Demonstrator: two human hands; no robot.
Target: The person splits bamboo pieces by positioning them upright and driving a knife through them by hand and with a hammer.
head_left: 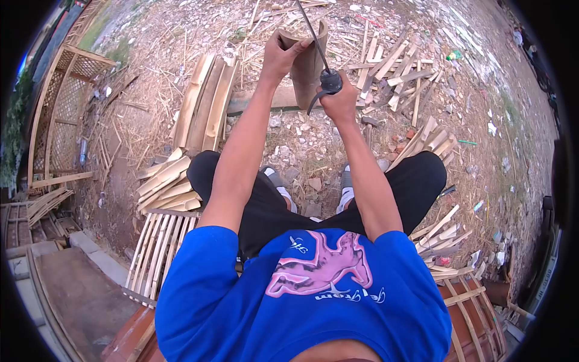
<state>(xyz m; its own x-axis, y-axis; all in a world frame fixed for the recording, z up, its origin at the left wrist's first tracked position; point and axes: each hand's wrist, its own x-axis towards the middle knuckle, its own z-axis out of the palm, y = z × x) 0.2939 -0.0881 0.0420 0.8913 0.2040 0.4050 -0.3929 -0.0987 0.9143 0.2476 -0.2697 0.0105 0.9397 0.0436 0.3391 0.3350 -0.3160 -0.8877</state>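
Observation:
My left hand [282, 57] grips the upper left edge of a wide, curved piece of split bamboo [306, 75], thumb over the rim. The bamboo stands nearly upright in front of me, its lower end by a log [265, 99] that lies across the ground. My right hand [339, 99] is closed round the black handle of a machete [316, 37]. Its long, thin blade points up and away, seen nearly edge-on, and crosses in front of the bamboo. Whether the blade touches the bamboo, I cannot tell.
Long split bamboo lengths [205, 102] lean left of the log, with shorter pieces [169, 184] beside my left knee. More split strips [398, 69] lie scattered at right. A slatted bamboo panel [158, 241] and a lattice frame [66, 114] stand left. Rubble and litter cover the ground.

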